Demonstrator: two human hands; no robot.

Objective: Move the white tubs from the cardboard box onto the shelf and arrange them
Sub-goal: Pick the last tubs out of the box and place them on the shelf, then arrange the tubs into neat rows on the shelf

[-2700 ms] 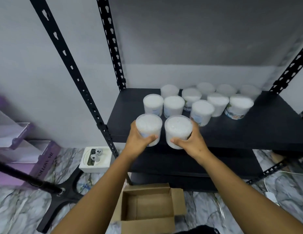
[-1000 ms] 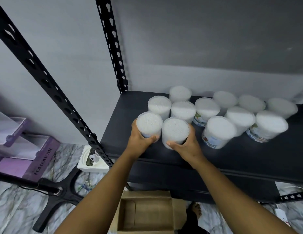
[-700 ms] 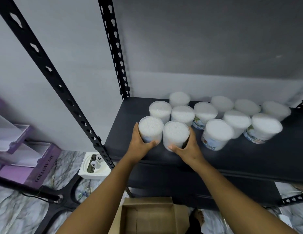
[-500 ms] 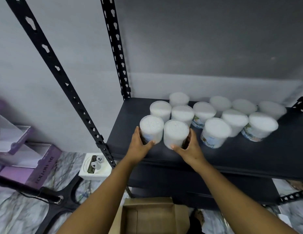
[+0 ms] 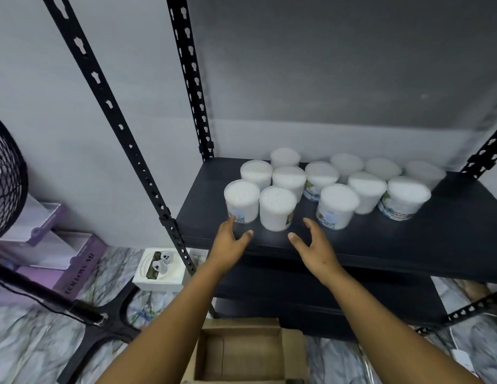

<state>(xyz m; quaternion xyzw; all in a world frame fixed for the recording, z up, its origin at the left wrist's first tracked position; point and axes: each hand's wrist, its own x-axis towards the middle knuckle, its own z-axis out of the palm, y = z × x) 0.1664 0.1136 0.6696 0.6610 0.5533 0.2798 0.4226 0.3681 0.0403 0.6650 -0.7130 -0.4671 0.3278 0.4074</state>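
Observation:
Several white tubs stand in rows on the black shelf (image 5: 449, 239). The two nearest, a left front tub (image 5: 241, 200) and a right front tub (image 5: 277, 207), stand side by side near the shelf's front left. My left hand (image 5: 230, 243) hovers just below the left tub, fingers spread, holding nothing. My right hand (image 5: 314, 246) is open too, a little back from the right tub and apart from it. The cardboard box (image 5: 241, 356) lies open on the floor below, and no tubs show inside it.
Black slotted uprights (image 5: 122, 128) frame the shelf on the left. A lower shelf (image 5: 325, 300) sits beneath. On the marble floor are a small white box with figurines (image 5: 160, 267), purple boxes (image 5: 47, 245), and a fan with its stand (image 5: 9, 173).
Both hands have let go of the two front tubs and drawn back toward me. The tubs stay standing on the shelf.

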